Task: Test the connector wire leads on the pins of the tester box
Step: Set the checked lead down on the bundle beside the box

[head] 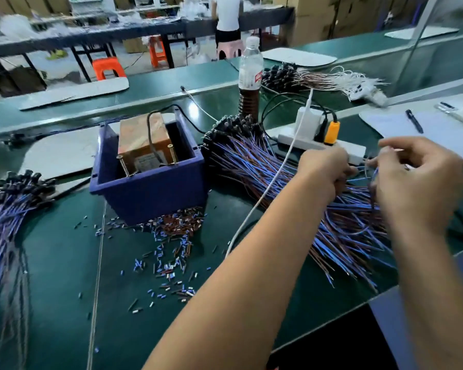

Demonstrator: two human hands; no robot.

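While both your hands work at the right of the bench (64, 249), your left hand (324, 172) curls into the big pile of blue and brown wires (345, 222), gripping some, and your right hand (417, 180) pinches a few leads just beside it. Well to the left, the tester box (145, 148) sits inside a blue bin (150, 193), with cut wire bits (171, 249) scattered in front.
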